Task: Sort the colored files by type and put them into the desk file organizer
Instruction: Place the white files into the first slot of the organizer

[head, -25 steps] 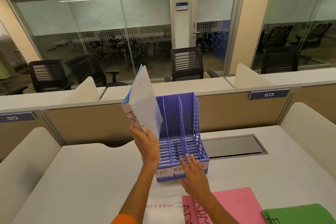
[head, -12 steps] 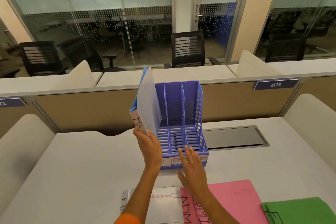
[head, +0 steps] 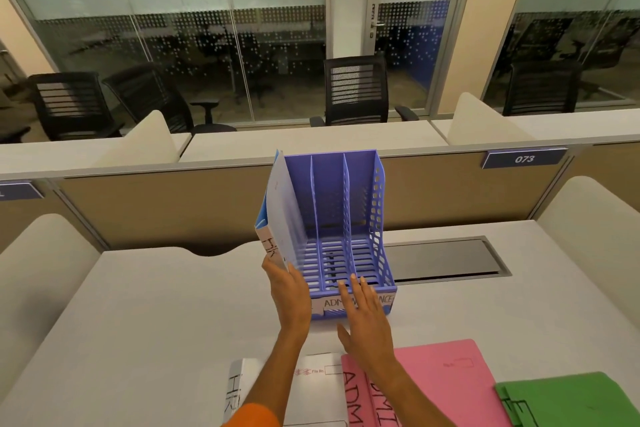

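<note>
Head view: files and a blue-violet desk file organizer [head: 378, 215] sit on a pale grey desk [head: 138, 322]. The organizer stands upright with three slots, and its front lip carries paper labels, of which "ADM" and "NCE" can be read. The left grip [head: 289, 291] grasps the lower front corner of a white-and-blue HR file [head: 281, 215], fingers wrapped round its edge. This file stands on end, tilted slightly left, at the organizer's leftmost slot, and it hides the left wall. Its face is blurred, and I cannot tell whether its bottom edge rests on the slot floor. The right grip [head: 365, 315] is released: its straight fingers lie flat on the organizer's front lip, over the middle label, with the fingertips reaching into the ribbed floor. An orange sleeve [head: 251, 416] shows at the bottom edge.

Nearer the person, three files lie flat on the desk. A white HR file [head: 323, 392] is partly under the left forearm, a pink file marked "ADMI" [head: 446, 381] lies beside it, and a green file [head: 568, 402] overlaps the pink one's right corner. Behind the organizer is a dark cable hatch [head: 446, 258], then a tan partition [head: 173, 211] with a "073" sign [head: 524, 159]. Black office chairs [head: 356, 90] stand before glass walls.
</note>
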